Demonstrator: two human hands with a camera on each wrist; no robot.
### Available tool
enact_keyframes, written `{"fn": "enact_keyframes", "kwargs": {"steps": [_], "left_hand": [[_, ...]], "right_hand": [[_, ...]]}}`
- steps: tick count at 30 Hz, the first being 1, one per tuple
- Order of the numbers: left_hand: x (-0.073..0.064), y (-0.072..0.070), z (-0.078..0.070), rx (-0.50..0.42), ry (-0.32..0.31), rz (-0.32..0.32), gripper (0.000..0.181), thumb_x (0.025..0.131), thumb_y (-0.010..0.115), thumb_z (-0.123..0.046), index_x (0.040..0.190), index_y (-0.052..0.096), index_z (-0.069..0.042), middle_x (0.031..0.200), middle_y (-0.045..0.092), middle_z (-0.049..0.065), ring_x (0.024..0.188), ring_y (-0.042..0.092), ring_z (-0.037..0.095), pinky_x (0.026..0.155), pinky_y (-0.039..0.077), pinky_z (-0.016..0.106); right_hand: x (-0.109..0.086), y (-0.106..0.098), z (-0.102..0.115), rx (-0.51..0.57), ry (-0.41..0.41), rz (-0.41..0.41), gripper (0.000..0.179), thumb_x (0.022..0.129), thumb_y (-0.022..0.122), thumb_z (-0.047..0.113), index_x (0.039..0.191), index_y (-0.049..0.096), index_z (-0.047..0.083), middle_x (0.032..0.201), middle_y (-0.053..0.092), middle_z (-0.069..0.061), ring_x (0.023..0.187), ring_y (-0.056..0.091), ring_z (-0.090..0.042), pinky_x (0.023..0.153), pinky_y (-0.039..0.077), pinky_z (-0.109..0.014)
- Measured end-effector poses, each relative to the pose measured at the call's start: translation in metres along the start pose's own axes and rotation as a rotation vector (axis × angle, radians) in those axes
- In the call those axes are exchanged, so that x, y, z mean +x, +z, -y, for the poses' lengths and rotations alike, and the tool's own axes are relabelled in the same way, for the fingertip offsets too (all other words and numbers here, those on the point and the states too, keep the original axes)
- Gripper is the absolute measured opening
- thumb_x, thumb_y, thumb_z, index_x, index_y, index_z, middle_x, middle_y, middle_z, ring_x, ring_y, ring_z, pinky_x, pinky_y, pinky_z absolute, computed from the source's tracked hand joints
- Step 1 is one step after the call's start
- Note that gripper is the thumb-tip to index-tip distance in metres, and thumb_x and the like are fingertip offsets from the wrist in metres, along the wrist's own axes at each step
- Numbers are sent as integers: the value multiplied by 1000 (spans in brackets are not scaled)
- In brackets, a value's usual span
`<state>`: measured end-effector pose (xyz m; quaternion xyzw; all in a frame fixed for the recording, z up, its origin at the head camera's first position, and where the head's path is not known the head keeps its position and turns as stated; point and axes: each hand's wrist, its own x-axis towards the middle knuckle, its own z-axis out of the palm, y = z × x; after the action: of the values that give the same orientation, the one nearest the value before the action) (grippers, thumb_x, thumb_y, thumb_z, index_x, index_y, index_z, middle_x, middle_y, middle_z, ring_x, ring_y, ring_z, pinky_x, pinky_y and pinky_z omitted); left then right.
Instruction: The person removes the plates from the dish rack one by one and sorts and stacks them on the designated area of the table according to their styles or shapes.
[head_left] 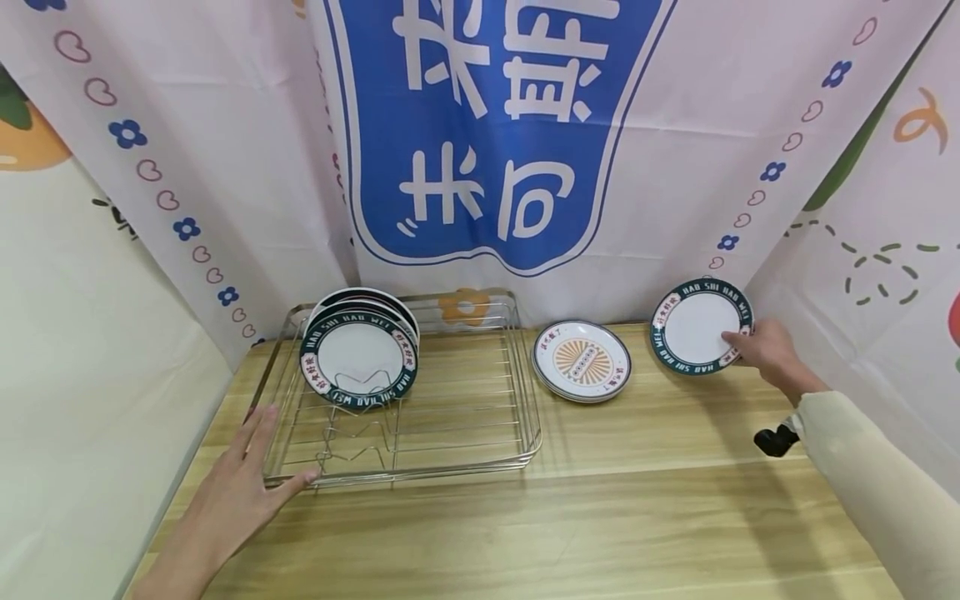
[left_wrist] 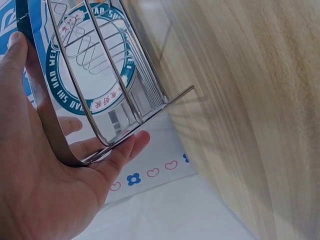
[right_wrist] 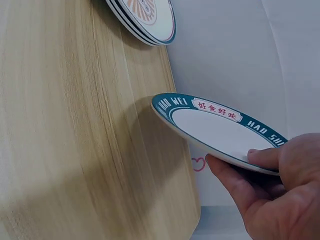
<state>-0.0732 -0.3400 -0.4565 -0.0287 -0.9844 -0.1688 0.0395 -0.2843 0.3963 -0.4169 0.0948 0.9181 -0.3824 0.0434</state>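
Note:
At the right, my right hand (head_left: 772, 350) pinches the edge of a white plate (head_left: 701, 325) with a dark green lettered rim. The thumb lies on its upper face and the fingers are under it, as the right wrist view shows. This plate (right_wrist: 215, 127) is raised above the table, with a shadow below it. My left hand (head_left: 232, 492) holds the front left corner of a wire dish rack (head_left: 465, 467), thumb on the front rail and fingers along the left side. Several green-rimmed plates (head_left: 360, 358) stand on edge in the rack's left part.
Between the rack and the raised plate, a stack of sunburst-patterned plates (head_left: 582, 360) lies flat on the wooden table (head_left: 570, 533). Printed cloth (head_left: 660, 167) hangs behind the table and along both sides. Wire dividers (head_left: 356, 433) rise in the rack's front left part.

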Motion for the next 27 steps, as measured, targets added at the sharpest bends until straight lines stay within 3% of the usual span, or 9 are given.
{"fn": "enact_keyframes", "kwargs": {"steps": [5,13,20,27], "left_hand": [[0,1,0,-9,4,-13,114,96,71,-61,172,-1,-16,174,7,29,136,35,71,101,35,85],[0,1,0,-13,2,-15,114,96,71,-60,172,-1,-16,174,6,29,136,34,72,101,34,85],[-1,2,-1,-10,-7,-22,114,96,71,-61,172,0,-15,174,8,30,135,35,72,99,37,85],[-1,2,-2,-12,-6,-22,115,96,71,-61,172,-1,-15,174,8,30,135,35,72,100,35,85]], "right_hand": [[1,-2,-10,91,82,45,38,107,57,11,117,50,-24,74,71,-6,66,71,-13,60,60,-27],[2,2,-21,212,165,98,31,108,56,8,115,53,-21,70,71,-1,65,71,-11,63,62,-25],[4,5,-31,287,225,89,21,108,59,7,100,59,-13,64,69,1,57,66,-7,53,55,-21],[2,8,-40,355,333,81,19,105,65,9,97,58,-7,64,68,1,59,68,-9,62,61,-23]]}}
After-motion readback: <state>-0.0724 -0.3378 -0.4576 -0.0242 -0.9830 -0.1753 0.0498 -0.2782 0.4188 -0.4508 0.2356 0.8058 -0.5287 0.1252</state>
